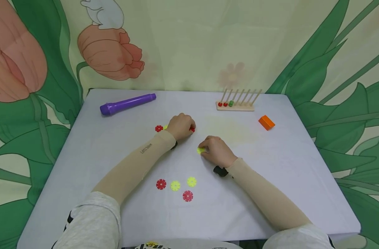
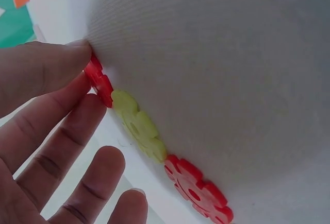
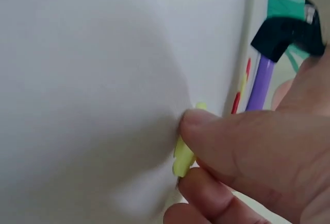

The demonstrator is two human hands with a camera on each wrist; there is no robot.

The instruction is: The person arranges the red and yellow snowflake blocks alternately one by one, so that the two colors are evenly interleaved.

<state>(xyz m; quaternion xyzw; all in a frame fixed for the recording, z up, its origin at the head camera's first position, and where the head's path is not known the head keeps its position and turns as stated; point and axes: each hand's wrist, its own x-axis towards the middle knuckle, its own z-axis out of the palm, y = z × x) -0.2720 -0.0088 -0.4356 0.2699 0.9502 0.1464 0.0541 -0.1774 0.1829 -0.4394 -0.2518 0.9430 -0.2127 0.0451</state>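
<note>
My left hand point(image 1: 181, 126) pinches a red flower-shaped disc point(image 2: 98, 80) between thumb and forefinger, its other fingers spread. Beside that disc, a yellow flower disc point(image 2: 138, 125) and another red one point(image 2: 198, 189) follow in a row, edge to edge. From above, the hand covers part of this row; the red disc point(image 1: 158, 128) at its left end shows. To the right and nearer the body, my right hand point(image 1: 218, 151) holds a yellow flower disc point(image 3: 184, 157) by thumb and fingertips, tilted on edge in the right wrist view.
Nearer the front lie loose discs: two red point(image 1: 161, 184) and two yellow point(image 1: 175, 185). A purple microphone-shaped stick point(image 1: 128, 104) lies at the back left. A wooden peg rack point(image 1: 235, 108) with a few beads and an orange block point(image 1: 266, 122) sit at the back right.
</note>
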